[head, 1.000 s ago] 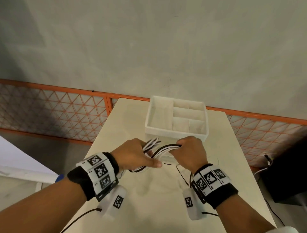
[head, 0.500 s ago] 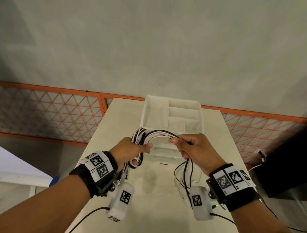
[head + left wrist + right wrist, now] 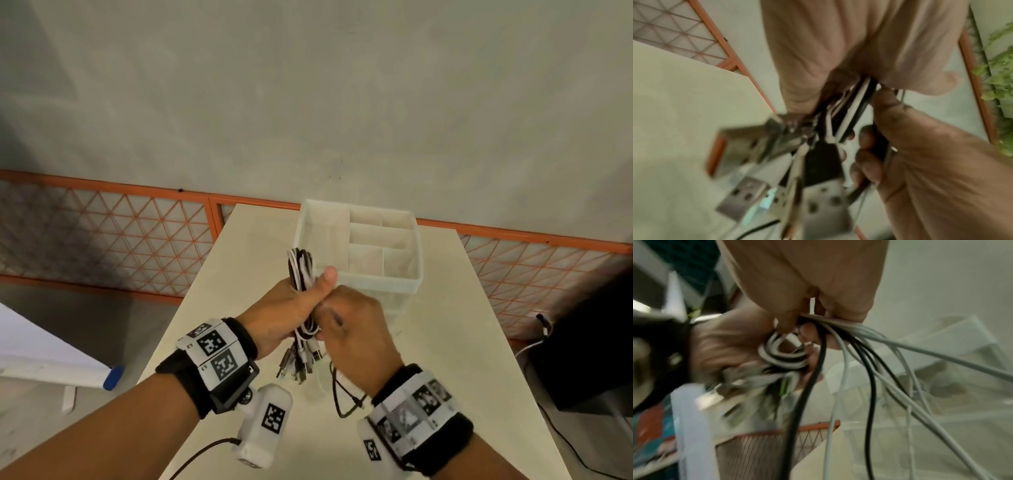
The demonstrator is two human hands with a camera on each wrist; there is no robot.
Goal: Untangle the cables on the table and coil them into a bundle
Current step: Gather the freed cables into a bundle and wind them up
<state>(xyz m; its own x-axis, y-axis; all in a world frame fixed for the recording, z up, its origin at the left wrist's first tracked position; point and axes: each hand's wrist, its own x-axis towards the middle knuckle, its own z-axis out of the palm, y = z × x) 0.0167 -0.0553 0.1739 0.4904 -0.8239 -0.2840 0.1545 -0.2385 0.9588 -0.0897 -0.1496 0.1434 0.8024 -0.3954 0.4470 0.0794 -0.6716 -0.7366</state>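
Above the table, my left hand (image 3: 301, 301) grips a bundle of black and white cables (image 3: 300, 270). The bundle stands upright, with its looped top sticking out above my thumb. Several metal USB plugs (image 3: 301, 365) hang from its lower end. My right hand (image 3: 337, 320) is pressed against the left, fingers curled round the loose cable strands (image 3: 869, 369) that trail down from the bundle. In the left wrist view the cables (image 3: 855, 100) run between both hands, with the plugs (image 3: 748, 146) blurred up close. A thin black cable loop (image 3: 342, 397) hangs below my right wrist.
A white divided organiser box (image 3: 404, 281) stands on the cream table (image 3: 445, 342) just beyond my hands. An orange mesh fence (image 3: 102, 233) runs behind the table. A dark box with cords (image 3: 589, 342) sits off the table's right edge.
The cables were stretched in an arc between my two hands. Now my hands have come together, the bundle stands folded upright in the left hand, and the right hand has moved in against it.
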